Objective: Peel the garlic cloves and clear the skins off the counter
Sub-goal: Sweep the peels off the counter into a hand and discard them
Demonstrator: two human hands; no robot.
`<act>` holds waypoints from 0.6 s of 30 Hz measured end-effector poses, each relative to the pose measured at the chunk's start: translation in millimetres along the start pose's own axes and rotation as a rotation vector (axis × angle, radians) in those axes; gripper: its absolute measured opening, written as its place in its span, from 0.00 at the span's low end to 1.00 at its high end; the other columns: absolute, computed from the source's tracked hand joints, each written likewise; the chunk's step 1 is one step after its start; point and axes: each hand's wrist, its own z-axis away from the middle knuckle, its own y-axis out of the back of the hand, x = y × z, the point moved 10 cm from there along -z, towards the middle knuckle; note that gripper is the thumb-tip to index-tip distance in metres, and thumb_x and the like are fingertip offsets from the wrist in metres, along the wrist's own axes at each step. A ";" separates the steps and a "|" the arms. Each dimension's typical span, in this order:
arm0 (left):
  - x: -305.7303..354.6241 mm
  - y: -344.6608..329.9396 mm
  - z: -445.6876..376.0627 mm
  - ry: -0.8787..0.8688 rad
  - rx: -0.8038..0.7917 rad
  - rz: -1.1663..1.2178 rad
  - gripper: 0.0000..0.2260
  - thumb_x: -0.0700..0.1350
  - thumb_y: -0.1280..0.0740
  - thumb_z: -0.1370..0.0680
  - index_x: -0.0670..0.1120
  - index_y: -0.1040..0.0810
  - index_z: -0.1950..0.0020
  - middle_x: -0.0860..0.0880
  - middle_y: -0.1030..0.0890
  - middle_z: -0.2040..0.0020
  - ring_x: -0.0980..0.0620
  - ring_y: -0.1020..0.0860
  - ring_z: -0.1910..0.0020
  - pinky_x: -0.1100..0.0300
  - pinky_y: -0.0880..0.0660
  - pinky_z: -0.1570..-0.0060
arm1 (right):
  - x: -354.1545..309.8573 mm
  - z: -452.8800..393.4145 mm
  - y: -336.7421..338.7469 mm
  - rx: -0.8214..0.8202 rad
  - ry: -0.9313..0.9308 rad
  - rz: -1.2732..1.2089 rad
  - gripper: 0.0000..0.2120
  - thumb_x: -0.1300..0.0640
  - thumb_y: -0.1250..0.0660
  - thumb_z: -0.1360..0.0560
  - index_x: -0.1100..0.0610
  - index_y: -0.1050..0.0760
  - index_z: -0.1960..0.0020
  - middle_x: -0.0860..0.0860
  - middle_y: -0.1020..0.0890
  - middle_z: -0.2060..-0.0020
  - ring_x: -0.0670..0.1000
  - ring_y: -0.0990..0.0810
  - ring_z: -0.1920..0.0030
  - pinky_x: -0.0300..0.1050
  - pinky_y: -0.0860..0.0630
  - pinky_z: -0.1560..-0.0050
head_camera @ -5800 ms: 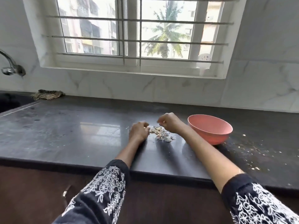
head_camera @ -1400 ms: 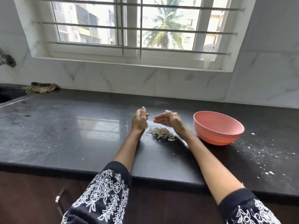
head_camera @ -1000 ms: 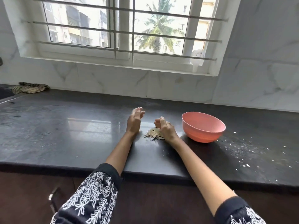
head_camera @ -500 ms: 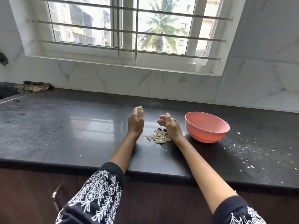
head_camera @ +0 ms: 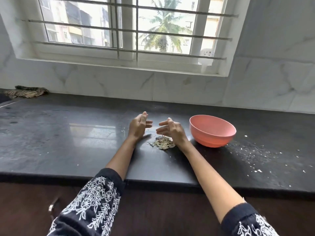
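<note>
Both hands hover just above the dark counter (head_camera: 85, 142), palms turned toward each other with the small pile of garlic skins (head_camera: 162, 144) lying between and slightly in front of them. The left hand (head_camera: 139, 127) has its fingers loosely extended and holds nothing. The right hand (head_camera: 171, 131) is also spread, fingers lightly curved over the far edge of the pile; a thin scrap of skin seems to hang from under it, though whether it is pinched or merely stuck cannot be told. A pink bowl (head_camera: 213, 133) sits just to the right of the right hand, its contents hidden by the rim. No unpeeled cloves are visible, so the peeling looks finished and the step in hand appears to be gathering the skins. Fine white flecks (head_camera: 255, 155) are scattered on the counter right of the bowl, well apart from the pile. The next move likely calls for closing both hands around the pile and lifting it gently, since the papery skins would scatter easily; the flecks would need a separate sweep.
</note>
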 end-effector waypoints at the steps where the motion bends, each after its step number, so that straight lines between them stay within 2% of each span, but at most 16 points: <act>1: 1.5 1.9 2.8 0.001 0.005 -0.014 0.24 0.60 0.46 0.23 0.43 0.27 0.40 0.42 0.20 0.54 0.42 0.20 0.52 0.45 0.25 0.45 | -2.5 1.2 4.2 0.024 0.015 -0.007 0.21 0.55 0.52 0.17 0.65 0.23 0.50 0.67 0.18 0.55 0.58 0.18 0.57 0.47 0.22 0.52; 3: -5.6 -8.3 8.2 0.063 -0.053 -0.027 0.30 0.63 0.46 0.27 0.43 0.31 0.34 0.42 0.23 0.49 0.41 0.22 0.46 0.43 0.28 0.40 | 2.6 1.6 3.1 -0.002 0.011 0.085 0.21 0.55 0.52 0.17 0.65 0.23 0.47 0.65 0.18 0.53 0.58 0.19 0.51 0.51 0.24 0.45; 6: -1.0 -25.5 23.0 0.061 -0.122 -0.047 0.24 0.56 0.46 0.19 0.41 0.34 0.31 0.41 0.25 0.40 0.43 0.23 0.43 0.44 0.28 0.39 | 1.7 6.0 -5.2 -0.071 0.014 0.191 0.23 0.48 0.51 0.20 0.60 0.22 0.46 0.62 0.17 0.53 0.56 0.19 0.48 0.50 0.26 0.43; 8: 8.8 -20.0 33.6 0.010 -0.077 -0.042 0.22 0.56 0.45 0.20 0.41 0.30 0.34 0.38 0.23 0.41 0.43 0.20 0.46 0.46 0.25 0.42 | -7.9 12.3 -3.5 -0.051 0.032 0.150 0.20 0.50 0.51 0.19 0.58 0.23 0.48 0.63 0.17 0.57 0.56 0.18 0.54 0.47 0.24 0.50; 10: 18.7 -5.3 38.9 -0.073 0.033 -0.057 0.21 0.55 0.45 0.20 0.40 0.26 0.40 0.36 0.20 0.46 0.42 0.19 0.50 0.48 0.24 0.45 | -6.9 16.3 2.4 0.006 -0.001 0.031 0.20 0.54 0.52 0.18 0.63 0.23 0.49 0.67 0.18 0.58 0.54 0.18 0.59 0.42 0.23 0.58; 12: 26.4 1.8 39.8 -0.092 0.084 -0.206 0.21 0.54 0.47 0.19 0.40 0.28 0.37 0.37 0.21 0.42 0.41 0.23 0.43 0.50 0.30 0.40 | -4.0 15.2 12.7 0.087 -0.014 -0.032 0.21 0.54 0.51 0.17 0.64 0.23 0.50 0.68 0.19 0.56 0.58 0.18 0.55 0.46 0.22 0.51; 14: 17.8 -9.8 34.1 -0.023 -0.002 -0.429 0.23 0.55 0.50 0.18 0.41 0.35 0.29 0.39 0.27 0.34 0.40 0.30 0.34 0.50 0.38 0.33 | -2.4 12.8 12.4 0.085 -0.028 0.013 0.21 0.53 0.51 0.18 0.62 0.22 0.49 0.65 0.18 0.54 0.59 0.19 0.50 0.54 0.24 0.43; 15: 11.5 -18.8 33.8 0.005 -0.074 -0.465 0.25 0.57 0.51 0.18 0.42 0.37 0.28 0.39 0.29 0.32 0.41 0.32 0.32 0.49 0.39 0.32 | -2.7 15.7 9.3 0.059 -0.043 0.061 0.21 0.52 0.52 0.17 0.63 0.23 0.47 0.65 0.18 0.54 0.60 0.19 0.49 0.54 0.25 0.43; 17: 4.9 -30.7 36.9 0.026 -0.166 -0.356 0.28 0.60 0.50 0.20 0.41 0.37 0.29 0.37 0.26 0.35 0.41 0.27 0.36 0.49 0.34 0.33 | -6.5 22.0 4.5 0.025 -0.030 0.095 0.21 0.53 0.52 0.17 0.64 0.24 0.45 0.65 0.17 0.56 0.58 0.18 0.52 0.51 0.24 0.44; 18: 5.3 -32.3 39.4 0.022 -0.170 -0.255 0.25 0.57 0.50 0.19 0.40 0.35 0.31 0.35 0.23 0.40 0.41 0.24 0.40 0.48 0.31 0.37 | -7.7 24.1 4.7 0.025 -0.010 0.070 0.21 0.53 0.53 0.17 0.63 0.25 0.45 0.66 0.18 0.57 0.57 0.18 0.55 0.51 0.24 0.46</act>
